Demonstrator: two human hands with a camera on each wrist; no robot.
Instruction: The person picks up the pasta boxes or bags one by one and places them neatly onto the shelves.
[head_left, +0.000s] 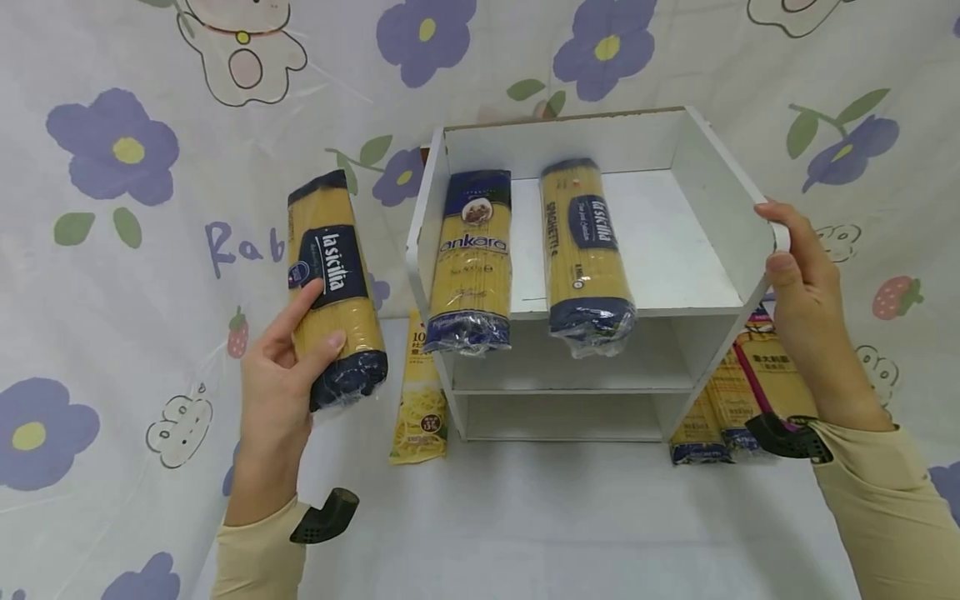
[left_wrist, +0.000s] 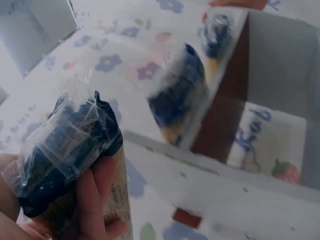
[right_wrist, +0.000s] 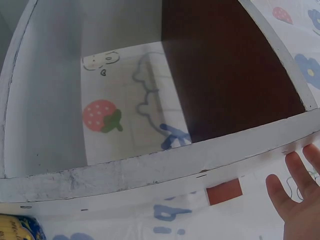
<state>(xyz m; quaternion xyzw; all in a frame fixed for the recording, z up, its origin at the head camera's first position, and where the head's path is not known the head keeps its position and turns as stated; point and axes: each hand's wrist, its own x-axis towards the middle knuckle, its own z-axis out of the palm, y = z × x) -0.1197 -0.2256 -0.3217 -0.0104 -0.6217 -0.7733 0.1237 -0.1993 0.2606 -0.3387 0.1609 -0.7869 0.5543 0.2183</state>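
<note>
My left hand (head_left: 272, 400) holds a clear-wrapped pack of spaghetti (head_left: 333, 250) with a dark blue "la sicilia" label, left of the white shelf (head_left: 585, 312). The pack leans a little, its thumb-side end showing crinkled wrap (left_wrist: 75, 145) in the left wrist view. With finger and thumb, my right hand (head_left: 813, 308) grips the front edge of the shelf's right side panel. On the top board lie an "ankara" spaghetti pack (head_left: 471, 267) at the left and another "la sicilia" spaghetti pack (head_left: 581, 242) near the middle, their ends overhanging the front edge.
Beside the shelf's left foot stands a yellow pasta pack (head_left: 423, 408). Several more pasta packs (head_left: 772, 367) stand to the right, partly hidden by the shelf and my right arm. Behind is a flower-printed cloth (head_left: 127, 150). Two lower compartments (head_left: 570, 367) open toward me.
</note>
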